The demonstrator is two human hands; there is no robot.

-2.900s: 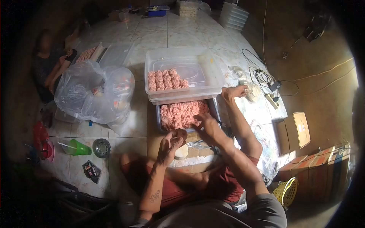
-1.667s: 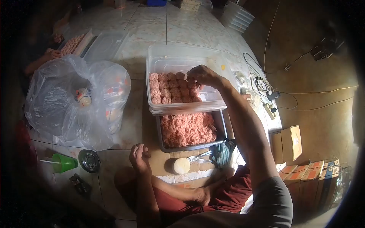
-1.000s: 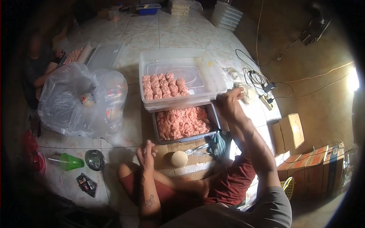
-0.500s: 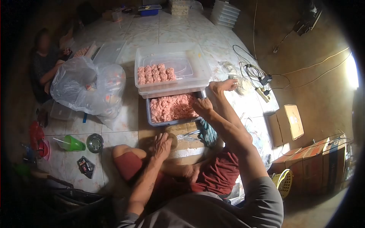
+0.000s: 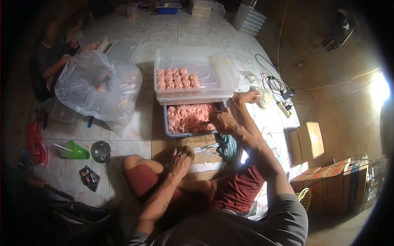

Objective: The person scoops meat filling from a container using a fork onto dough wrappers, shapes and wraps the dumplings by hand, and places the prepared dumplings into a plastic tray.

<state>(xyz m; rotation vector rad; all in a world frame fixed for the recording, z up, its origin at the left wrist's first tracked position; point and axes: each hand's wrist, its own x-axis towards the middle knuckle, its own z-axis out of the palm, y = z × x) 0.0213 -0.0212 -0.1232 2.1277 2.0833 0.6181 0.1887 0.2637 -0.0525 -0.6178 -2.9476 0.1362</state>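
While the mince looks pink and lumpy, right fingers grip a utensil; whether left fingers grip is unclear.

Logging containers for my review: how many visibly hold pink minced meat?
3: the clear tub with shaped lumps; the blue-grey tub nearer the wearer, at the right hand; and a far-left tray partly behind the plastic bag. More could be hidden.

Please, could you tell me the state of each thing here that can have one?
Clear upper tub: uncovered, partly filled with meatballs
Lower tray: uncovered, holding minced meat
Forks: lying on cardboard
Striped cloth: crumpled
Black cable: loosely coiled
Plastic bag: bulging, contents unclear
Far clear tubs: stacked
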